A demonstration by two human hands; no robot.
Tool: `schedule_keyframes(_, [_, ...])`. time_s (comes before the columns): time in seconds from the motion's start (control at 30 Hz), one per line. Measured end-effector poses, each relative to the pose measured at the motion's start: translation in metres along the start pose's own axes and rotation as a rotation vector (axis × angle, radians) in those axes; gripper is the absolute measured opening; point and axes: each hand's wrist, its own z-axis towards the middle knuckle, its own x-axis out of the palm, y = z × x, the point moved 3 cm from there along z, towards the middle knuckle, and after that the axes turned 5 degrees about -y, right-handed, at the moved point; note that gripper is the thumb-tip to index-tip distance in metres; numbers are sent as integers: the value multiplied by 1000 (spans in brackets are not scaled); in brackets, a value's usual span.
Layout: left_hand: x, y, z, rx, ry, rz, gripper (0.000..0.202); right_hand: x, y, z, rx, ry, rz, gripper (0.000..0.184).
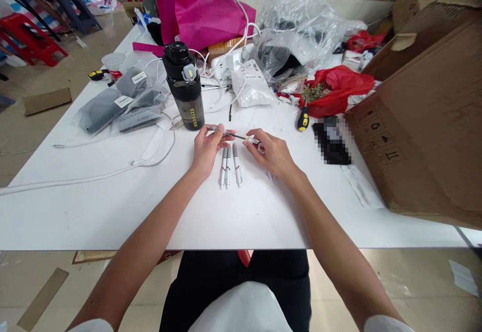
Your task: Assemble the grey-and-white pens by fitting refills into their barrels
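A silver pen barrel point(220, 129) is pinched above the desk point(241, 216) by the closed fingers of the left hand point(206, 151). A thin black rod point(237, 136) runs from it to a white pen piece point(255, 142), which is gripped by the right hand point(270, 154). Three silver pens point(228, 166) are laid side by side between the hands, with a black water bottle point(184, 86) placed beyond.
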Motion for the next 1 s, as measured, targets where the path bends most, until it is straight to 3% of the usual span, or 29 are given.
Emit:
schedule_keyframes(0.3, [11, 3, -9, 0, 116, 80, 43, 9, 1, -3, -5, 34, 57, 16])
schedule_keyframes(0.6, [7, 8, -5, 50, 77, 154, 30, 5, 8, -2, -119, 2, 9, 20])
schedule_keyframes(0.8, [5, 3, -4, 69, 123, 225, 32, 5, 5, -3, -73, -16, 56, 16])
schedule_keyframes(0.9, [2, -3, -1, 156, 183, 366, 29, 4, 2, -4, -100, -15, 22, 11])
schedule_keyframes(1.0, [0, -8, -1, 359, 252, 570, 17, 4, 1, -3, -148, 14, -61, 21])
